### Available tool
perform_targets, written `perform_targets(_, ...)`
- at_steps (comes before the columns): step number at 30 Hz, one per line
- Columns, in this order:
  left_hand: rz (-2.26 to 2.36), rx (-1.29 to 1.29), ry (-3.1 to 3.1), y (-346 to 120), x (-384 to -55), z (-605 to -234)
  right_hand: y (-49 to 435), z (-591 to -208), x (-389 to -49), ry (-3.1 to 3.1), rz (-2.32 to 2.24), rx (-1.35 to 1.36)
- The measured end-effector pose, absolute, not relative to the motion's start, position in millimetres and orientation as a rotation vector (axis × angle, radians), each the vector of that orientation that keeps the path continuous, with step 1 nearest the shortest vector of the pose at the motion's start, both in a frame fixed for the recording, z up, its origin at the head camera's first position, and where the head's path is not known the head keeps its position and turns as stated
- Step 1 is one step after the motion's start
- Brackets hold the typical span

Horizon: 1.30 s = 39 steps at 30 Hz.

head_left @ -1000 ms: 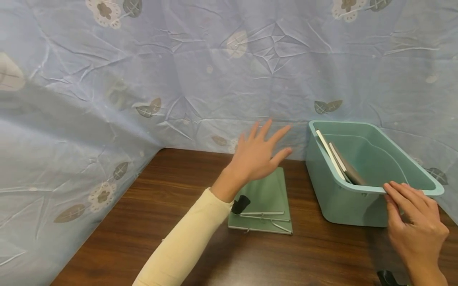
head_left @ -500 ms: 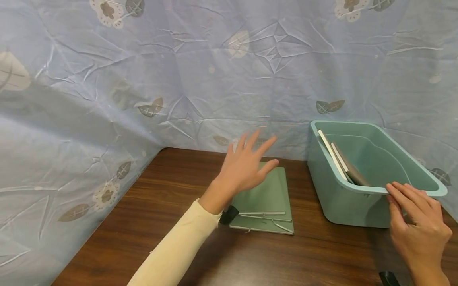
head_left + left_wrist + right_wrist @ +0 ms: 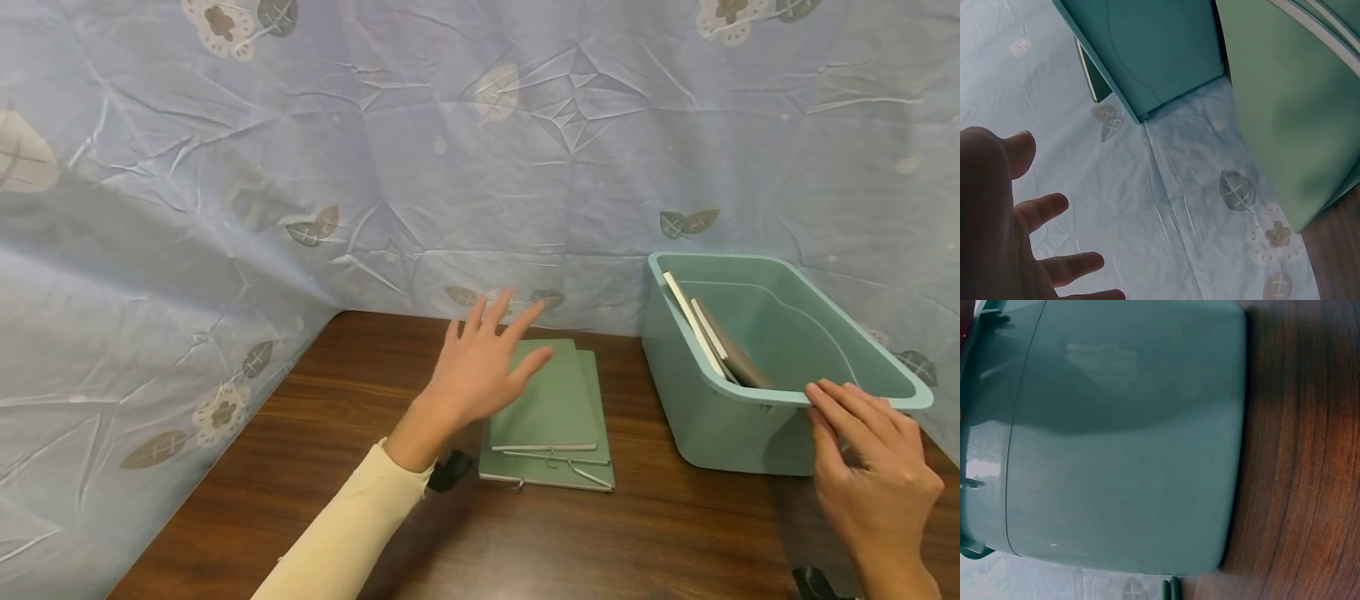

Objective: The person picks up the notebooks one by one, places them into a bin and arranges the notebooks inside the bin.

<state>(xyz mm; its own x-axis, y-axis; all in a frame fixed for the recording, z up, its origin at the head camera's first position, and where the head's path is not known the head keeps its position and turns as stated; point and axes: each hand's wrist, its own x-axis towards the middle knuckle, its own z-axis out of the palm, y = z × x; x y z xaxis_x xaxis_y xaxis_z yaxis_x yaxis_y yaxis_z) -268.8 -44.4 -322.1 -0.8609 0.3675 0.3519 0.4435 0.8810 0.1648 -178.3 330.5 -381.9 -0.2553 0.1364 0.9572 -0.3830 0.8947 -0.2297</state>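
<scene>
My left hand (image 3: 476, 367), fingers spread, hovers over the left part of a stack of green notebooks (image 3: 551, 400) on the table and holds nothing. Thin ribbons stick out at the stack's near edge. In the left wrist view, that hand (image 3: 1004, 219) appears at lower left, apart from the notebooks (image 3: 1297, 112). My right hand (image 3: 873, 458) grips the near rim of a teal plastic bin (image 3: 720, 425), fingers over the top edge and thumb on the outer side. The bin's outer wall (image 3: 1122, 462) fills most of the right wrist view.
Several books (image 3: 708, 333) lean against the left wall inside the bin. The dark wooden table (image 3: 337, 417) meets a pale blue patterned cloth (image 3: 450, 150) hanging behind and at the left.
My left hand has moved left and slightly down, fingers still spread, showing more of the notebook stack. My right hand has kept its hold on the bin rim.
</scene>
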Motion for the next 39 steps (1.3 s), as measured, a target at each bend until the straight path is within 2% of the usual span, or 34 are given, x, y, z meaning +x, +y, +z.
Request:
perform_targets(20, -0.567, -0.614, -2.796, -40.6, -262.7, -346.7, 330.9, -385.0, -180.2, -1.758, 0.497, 0.192)
perform_targets(39, -0.608, -0.71, -2.889, -32.4, -263.6, -396.1, 330.7, -385.5, -181.0, -1.768, 0.502, 0.185)
